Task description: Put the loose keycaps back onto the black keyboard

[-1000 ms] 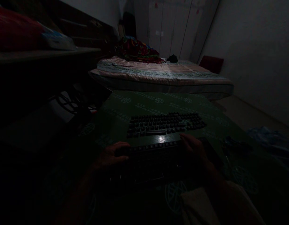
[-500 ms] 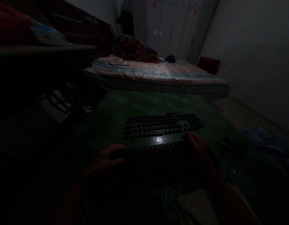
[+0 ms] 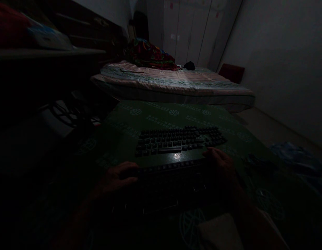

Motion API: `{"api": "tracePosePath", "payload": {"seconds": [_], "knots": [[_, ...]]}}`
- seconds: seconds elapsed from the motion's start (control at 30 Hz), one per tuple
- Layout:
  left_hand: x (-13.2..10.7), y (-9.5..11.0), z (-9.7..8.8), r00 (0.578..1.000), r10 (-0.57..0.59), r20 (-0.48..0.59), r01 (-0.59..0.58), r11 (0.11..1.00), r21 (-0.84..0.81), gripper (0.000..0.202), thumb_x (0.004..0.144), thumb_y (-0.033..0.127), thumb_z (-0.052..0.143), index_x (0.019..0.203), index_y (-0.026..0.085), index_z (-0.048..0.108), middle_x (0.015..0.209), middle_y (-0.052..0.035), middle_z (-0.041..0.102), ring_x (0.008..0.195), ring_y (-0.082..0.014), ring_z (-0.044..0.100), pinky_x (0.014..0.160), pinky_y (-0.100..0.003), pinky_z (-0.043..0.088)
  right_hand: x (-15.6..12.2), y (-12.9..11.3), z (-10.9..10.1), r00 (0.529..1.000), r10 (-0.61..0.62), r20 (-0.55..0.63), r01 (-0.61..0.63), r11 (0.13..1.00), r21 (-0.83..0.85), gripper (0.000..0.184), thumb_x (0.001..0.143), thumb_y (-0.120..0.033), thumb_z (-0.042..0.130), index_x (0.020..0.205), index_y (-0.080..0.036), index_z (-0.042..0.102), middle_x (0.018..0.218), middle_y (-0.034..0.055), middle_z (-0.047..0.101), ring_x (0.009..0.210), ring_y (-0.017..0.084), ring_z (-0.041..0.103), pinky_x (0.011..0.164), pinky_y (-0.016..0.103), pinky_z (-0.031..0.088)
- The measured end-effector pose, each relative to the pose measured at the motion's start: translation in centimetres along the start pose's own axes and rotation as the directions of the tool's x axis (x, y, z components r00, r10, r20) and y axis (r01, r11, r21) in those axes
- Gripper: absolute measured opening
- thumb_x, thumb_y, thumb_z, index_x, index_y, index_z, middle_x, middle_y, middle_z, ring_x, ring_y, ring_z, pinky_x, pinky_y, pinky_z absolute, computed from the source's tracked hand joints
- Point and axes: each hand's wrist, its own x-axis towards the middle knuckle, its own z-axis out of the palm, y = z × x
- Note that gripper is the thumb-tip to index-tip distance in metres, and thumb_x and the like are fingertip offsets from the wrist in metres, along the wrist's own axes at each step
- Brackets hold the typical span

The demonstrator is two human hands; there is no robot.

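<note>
A dark keyboard (image 3: 166, 185) lies near me on the green table, its body almost lost in the gloom; one row along its far edge shows faintly. My left hand (image 3: 123, 175) grips its far left corner, thumb and fingers closed around the edge. At the far right corner, my right hand (image 3: 219, 161) is closed with thumb and fingertips together on the edge. Just beyond the keyboard, loose black keycaps (image 3: 170, 144) are laid out in keyboard order, with green showing between them.
The green table (image 3: 161, 118) carries printed white emblems. A pale cloth or paper piece (image 3: 219, 231) lies near my right forearm, and a dark unclear object (image 3: 257, 163) sits to the right. Behind stands a bed (image 3: 174, 83) with a red blanket (image 3: 150, 55). A shelf (image 3: 85, 52) is at left.
The keyboard and both hands appear almost in place, with a slight shift left and down of the keyboard's near side. Both hands keep their hold.
</note>
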Motion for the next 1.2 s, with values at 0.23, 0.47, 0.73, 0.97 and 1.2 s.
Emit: {"api": "tracePosePath", "payload": {"seconds": [0.23,0.47,0.73,0.97,1.2], "knots": [[-0.1,0.1,0.1,1.000,0.025,-0.018,-0.025,1.000,0.004,0.041,0.068,0.049,0.059,0.097,0.021,0.068,0.106,-0.0062,0.068,0.098,-0.0241,0.063,0.084,-0.030,0.050,0.3,0.5,-0.3,1.000,-0.016,0.016,0.017,1.000,-0.015,0.043,0.074,-0.054,0.061,0.097,-0.018,0.068,0.088,0.0072,0.071,0.084,0.022,0.064,0.070,0.032,0.047],[-0.1,-0.2,0.1,0.999,0.048,-0.023,-0.048,0.999,0.020,0.042,0.069,0.052,0.058,0.097,0.022,0.068,0.106,-0.0056,0.069,0.098,-0.0243,0.063,0.082,-0.030,0.051,0.1,-0.1,-0.2,1.000,0.006,0.008,-0.005,0.999,-0.043,0.042,0.073,-0.053,0.062,0.095,-0.018,0.069,0.087,0.0069,0.071,0.083,0.022,0.064,0.071,0.032,0.047],[0.0,-0.5,0.1,0.999,0.029,-0.025,-0.029,1.000,0.011,0.043,0.068,0.050,0.059,0.098,0.021,0.068,0.107,-0.0060,0.069,0.100,-0.0254,0.063,0.086,-0.032,0.050,0.3,0.7,-0.3,1.000,0.017,0.012,-0.017,1.000,0.007,0.039,0.073,-0.052,0.063,0.094,-0.019,0.068,0.085,0.0052,0.072,0.081,0.020,0.064,0.069,0.029,0.047],[0.2,-1.2,0.5,0.998,0.040,-0.038,-0.041,0.999,-0.023,0.041,0.067,0.049,0.061,0.096,0.021,0.068,0.106,-0.0063,0.069,0.100,-0.0252,0.063,0.086,-0.031,0.050,0.3,0.8,0.0,1.000,0.023,0.001,-0.023,1.000,0.016,0.039,0.072,-0.052,0.065,0.093,-0.020,0.069,0.084,0.0044,0.072,0.076,0.019,0.063,0.065,0.028,0.047],[0.0,-1.1,0.4,0.998,0.021,-0.060,-0.023,0.999,-0.024,0.039,0.067,0.047,0.060,0.096,0.022,0.068,0.107,-0.0055,0.069,0.099,-0.0247,0.063,0.086,-0.031,0.050,0.4,-0.2,0.2,1.000,0.012,0.016,-0.010,0.991,-0.132,0.040,0.071,-0.054,0.063,0.088,-0.018,0.070,0.083,0.0055,0.071,0.076,0.020,0.063,0.063,0.028,0.046]]}}
